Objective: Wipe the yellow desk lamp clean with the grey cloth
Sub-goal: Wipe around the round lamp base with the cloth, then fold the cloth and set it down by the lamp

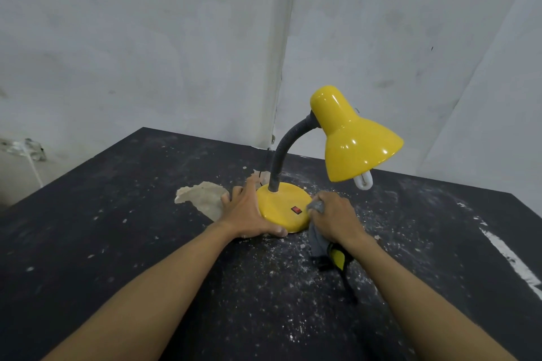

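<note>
The yellow desk lamp (349,138) stands upright near the table's far side, with a grey flexible neck, a round yellow base (283,208) bearing a red switch, and a white bulb under its shade. My left hand (249,214) lies against the base's left edge, fingers spread around its rim. My right hand (334,218) grips the bunched grey cloth (316,236) and holds it against the base's right edge. Part of the cloth hangs down below my right hand.
The black table (117,243) is speckled with white dust and crumbs. A torn beige patch (202,199) shows left of the base. A yellow and black object (337,258) lies under my right wrist. A white wall stands close behind the table.
</note>
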